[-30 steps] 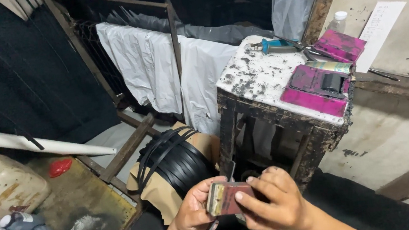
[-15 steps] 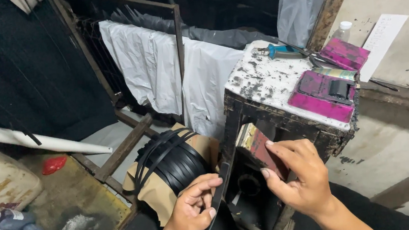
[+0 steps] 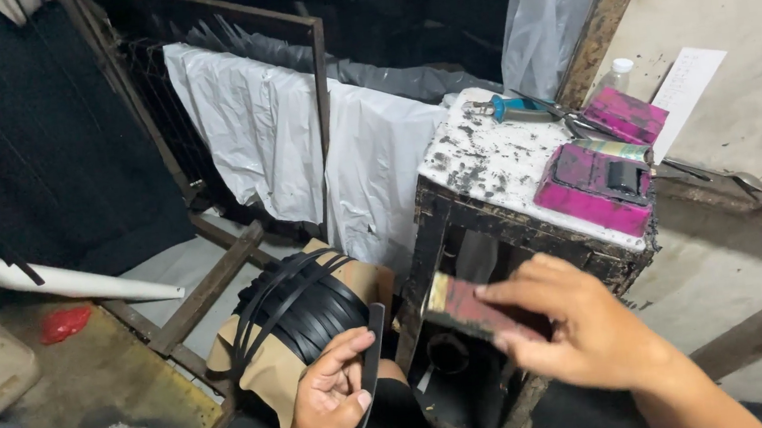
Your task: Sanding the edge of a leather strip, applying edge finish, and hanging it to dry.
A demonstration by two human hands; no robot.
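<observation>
Head view, lower centre of the frame: carrying a flat red-and-yellow block (image 3: 469, 310) toward the dark opening of the worn stand (image 3: 531, 227), by the look of it; next, likely easing it in past the rusty frame without knocking the edge. Right hand (image 3: 588, 334) reaching leftward, palm down, fingers (image 3: 523, 286) clamped over the block's far end, slightly blurred. Left hand (image 3: 329, 400), bottom centre, palm up, fingers curled around a black strap (image 3: 368, 364), just below the bundle of black strips (image 3: 302, 310) draped over the tan-covered knee.
</observation>
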